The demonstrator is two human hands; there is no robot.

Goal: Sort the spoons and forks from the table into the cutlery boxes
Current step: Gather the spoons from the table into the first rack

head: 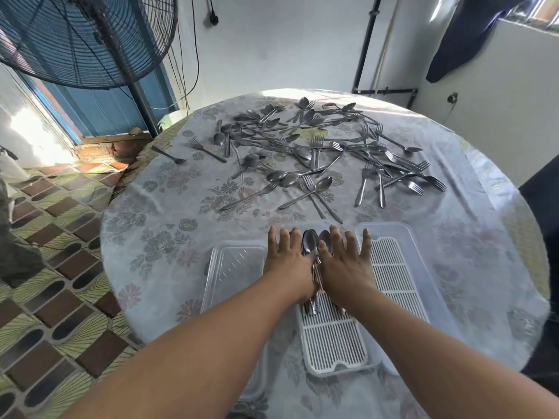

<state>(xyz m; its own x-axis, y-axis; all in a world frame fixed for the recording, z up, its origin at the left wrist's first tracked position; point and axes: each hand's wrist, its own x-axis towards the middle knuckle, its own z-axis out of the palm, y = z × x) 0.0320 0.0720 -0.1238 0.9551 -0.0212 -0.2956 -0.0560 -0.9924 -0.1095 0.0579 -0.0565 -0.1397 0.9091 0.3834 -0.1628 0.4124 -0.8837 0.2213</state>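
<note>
Side by side, left hand [287, 261], right hand [344, 264], fingers spread flat, flanking spoons [311, 243].

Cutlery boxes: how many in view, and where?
3. The left box sits under the left hand, the middle box holds the spoons between both hands, and the right box lies beside the right hand.
</note>
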